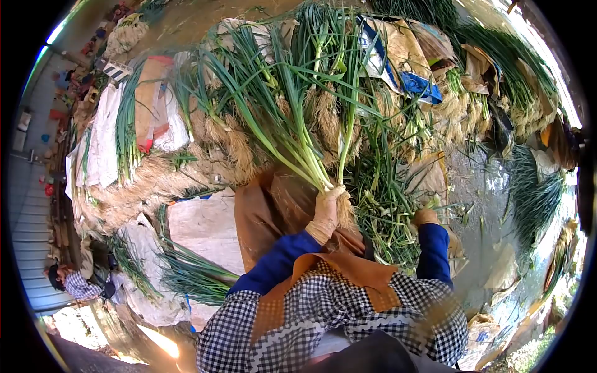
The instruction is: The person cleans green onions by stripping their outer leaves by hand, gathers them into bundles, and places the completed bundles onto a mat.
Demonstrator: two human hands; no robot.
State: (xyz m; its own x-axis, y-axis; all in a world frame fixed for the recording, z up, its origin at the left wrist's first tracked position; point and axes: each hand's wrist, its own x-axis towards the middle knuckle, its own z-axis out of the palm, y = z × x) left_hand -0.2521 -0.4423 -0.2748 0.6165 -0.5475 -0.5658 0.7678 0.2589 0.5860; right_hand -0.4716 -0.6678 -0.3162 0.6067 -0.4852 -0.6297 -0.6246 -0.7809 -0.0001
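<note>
Wet grey ground (482,202) shines on the right of a cluttered work area, where heaps of spring onions with shaggy, straw-coloured roots (155,177) lie on and among old sacks. Farther left, another person (81,283) in a dark cap and checked clothing is near a corrugated metal sheet (31,248). One crumpled sack at the top, tan and white with blue panels (423,87), may carry print, but it is too small to read.

Front and centre, above a brown apron (267,211), is a bunch of spring onions (298,137), its stems grasped low down by the person's left hand (326,214). Its long axis slants—green leaves fanning away toward the upper left, pale stems and roots toward the wearer—while one stem beside it stands nearly upright. The right hand (426,216) is curled, beside a pile of loose green leaves (382,211); a pale green piece (434,201) shows at its fingers, though I cannot tell whether it is gripped.
</note>
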